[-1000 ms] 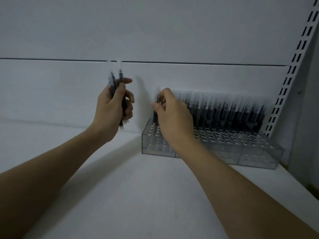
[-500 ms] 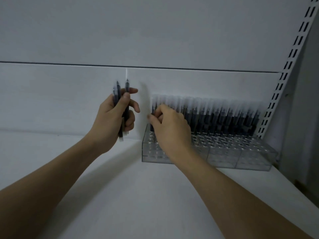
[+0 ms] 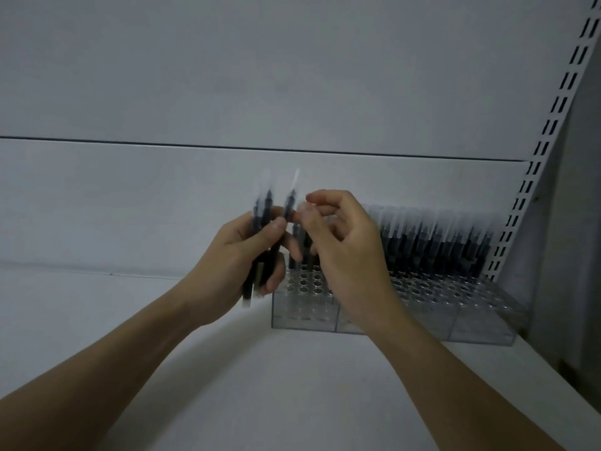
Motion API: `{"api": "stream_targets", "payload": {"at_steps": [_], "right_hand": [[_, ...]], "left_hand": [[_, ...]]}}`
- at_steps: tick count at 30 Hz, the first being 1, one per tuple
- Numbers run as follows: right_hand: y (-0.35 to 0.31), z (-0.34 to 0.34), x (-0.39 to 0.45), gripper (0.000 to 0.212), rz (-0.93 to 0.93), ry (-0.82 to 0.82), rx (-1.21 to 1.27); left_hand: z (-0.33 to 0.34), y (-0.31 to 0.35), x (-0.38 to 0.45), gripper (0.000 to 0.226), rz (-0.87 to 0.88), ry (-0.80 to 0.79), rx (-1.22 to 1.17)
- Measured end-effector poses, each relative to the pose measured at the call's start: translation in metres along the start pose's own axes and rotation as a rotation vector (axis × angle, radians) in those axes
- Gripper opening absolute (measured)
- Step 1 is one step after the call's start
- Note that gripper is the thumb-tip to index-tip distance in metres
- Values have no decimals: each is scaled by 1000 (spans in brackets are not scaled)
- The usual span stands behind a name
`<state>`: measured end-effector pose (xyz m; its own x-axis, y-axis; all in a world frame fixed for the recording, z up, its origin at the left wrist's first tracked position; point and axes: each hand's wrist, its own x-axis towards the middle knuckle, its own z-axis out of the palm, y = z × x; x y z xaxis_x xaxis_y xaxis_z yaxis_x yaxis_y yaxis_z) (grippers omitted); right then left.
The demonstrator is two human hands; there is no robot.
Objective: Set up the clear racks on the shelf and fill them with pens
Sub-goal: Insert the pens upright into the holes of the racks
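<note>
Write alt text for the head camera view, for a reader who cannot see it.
A person's left hand grips a small bunch of pens upright while the right hand reaches its fingertips toward one of them. Behind the hands, clear racks sit on a white shelf, with upright pens filling the back rows and the front holes empty.
</note>
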<state>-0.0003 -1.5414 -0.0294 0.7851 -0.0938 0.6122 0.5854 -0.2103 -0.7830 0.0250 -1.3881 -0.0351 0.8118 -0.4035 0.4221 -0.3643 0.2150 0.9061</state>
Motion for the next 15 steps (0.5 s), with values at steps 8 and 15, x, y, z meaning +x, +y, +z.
{"api": "stream_targets", "payload": {"at_steps": [8,15], "right_hand": [[-7,-11,3,9,54,31,209],[-5,-12,7,19,129,24,290]], "left_hand": [[5,0,-4,38,-24,-82,183],[5,-2,-3,31,-19,-19,195]]}}
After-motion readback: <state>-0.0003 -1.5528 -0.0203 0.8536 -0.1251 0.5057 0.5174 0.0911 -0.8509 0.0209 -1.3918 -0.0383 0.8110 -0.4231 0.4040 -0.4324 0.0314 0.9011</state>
